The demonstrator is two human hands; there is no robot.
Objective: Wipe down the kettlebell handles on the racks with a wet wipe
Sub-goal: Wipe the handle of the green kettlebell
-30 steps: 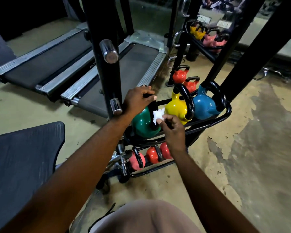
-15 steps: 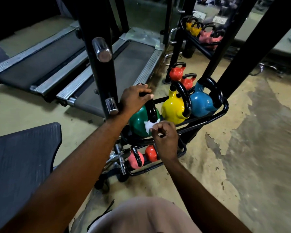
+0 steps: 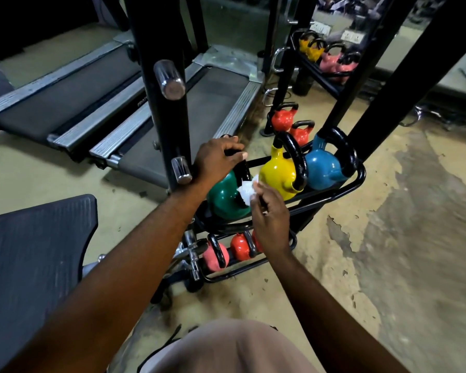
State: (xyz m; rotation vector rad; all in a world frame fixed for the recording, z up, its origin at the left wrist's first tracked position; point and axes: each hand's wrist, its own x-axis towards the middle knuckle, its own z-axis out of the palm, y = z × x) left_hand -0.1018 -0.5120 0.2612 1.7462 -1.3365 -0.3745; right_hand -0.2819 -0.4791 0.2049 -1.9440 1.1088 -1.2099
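A black rack (image 3: pixel 358 181) holds a green kettlebell (image 3: pixel 222 199), a yellow kettlebell (image 3: pixel 277 173) and a blue kettlebell (image 3: pixel 324 168) on its upper shelf, each with a black handle. My left hand (image 3: pixel 217 160) grips the top of the green kettlebell's handle. My right hand (image 3: pixel 269 216) pinches a crumpled white wet wipe (image 3: pixel 246 189) against the lower side of that handle, between the green and yellow bells. Small pink and red kettlebells (image 3: pixel 238 247) sit on the lower shelf, partly hidden by my right hand.
A black upright post with chrome pegs (image 3: pixel 170 79) stands just left of the rack. Two treadmills (image 3: pixel 73 103) lie behind it. A dark padded seat (image 3: pixel 35 254) is at the lower left. Red kettlebells (image 3: pixel 287 118) stand on the floor behind; a mirror reflects another rack (image 3: pixel 326 57).
My right hand slid the wipe down the green kettlebell's handle, then slightly back up toward the yellow bell. My left hand kept its grip on the handle top.
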